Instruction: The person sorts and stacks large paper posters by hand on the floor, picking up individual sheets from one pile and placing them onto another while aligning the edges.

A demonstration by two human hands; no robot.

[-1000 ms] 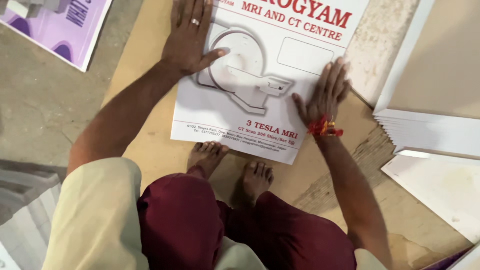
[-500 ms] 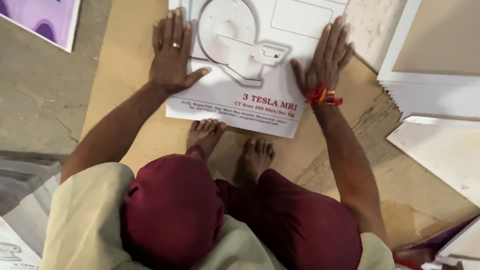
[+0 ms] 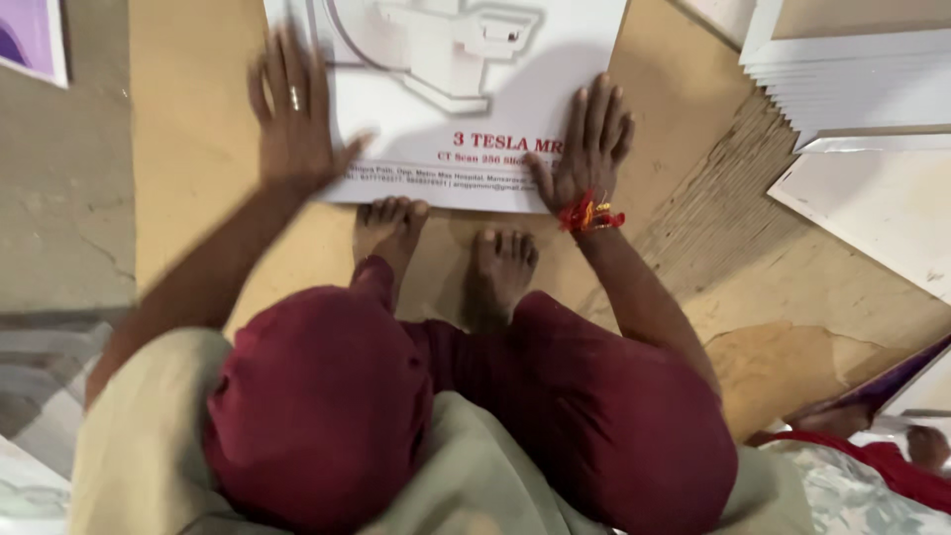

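I squat on a brown board (image 3: 188, 159) on the floor, bare feet (image 3: 446, 248) just below a white printed sheet (image 3: 466, 109) showing a grey machine drawing and red lettering. My left hand (image 3: 292, 119), with a ring on one finger, lies flat with fingers spread on the sheet's lower left corner. My right hand (image 3: 584, 144), a red thread band at the wrist, presses flat on the sheet's lower right edge. Neither hand grips anything. Maroon trousers (image 3: 475, 416) fill the lower view.
A stack of white-edged boards (image 3: 852, 79) lies at the upper right, with fanned brown cardboard sheets (image 3: 723, 208) beside it. A purple print (image 3: 30, 40) sits upper left on the concrete floor (image 3: 59, 198). Another person's red-clothed limb (image 3: 892, 456) shows at the lower right.
The view has drifted so the sheet sits higher in frame and closer to my feet. Both hands stay flat on its lower corners, sliding slightly with it.
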